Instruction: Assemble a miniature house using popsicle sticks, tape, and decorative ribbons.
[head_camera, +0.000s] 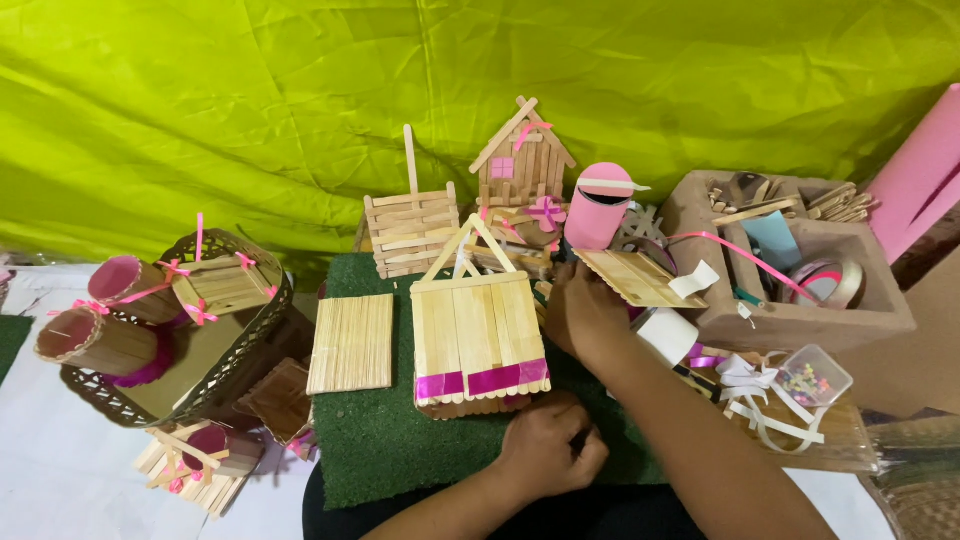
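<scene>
A craft-stick house (478, 335) with a flat plank roof side, a pink ribbon band and a triangular frame stands on a green turf mat (390, 440). My right hand (582, 312) reaches in at the house's right side, its fingers closed on the near end of a flat stick panel (637, 277) that slants off to the right. In front of the house, my left hand (545, 447) rests on the mat with its fingers curled in. A loose stick panel (352, 342) lies flat on the mat to the left of the house.
Behind the house are a stick fence (410, 232), a small stick cottage (522, 160) and a pink cylinder (598, 207). A brown box (800, 320) of sticks and ribbon sits right; a woven basket (240, 360) of stick crafts sits left. A green cloth backs everything.
</scene>
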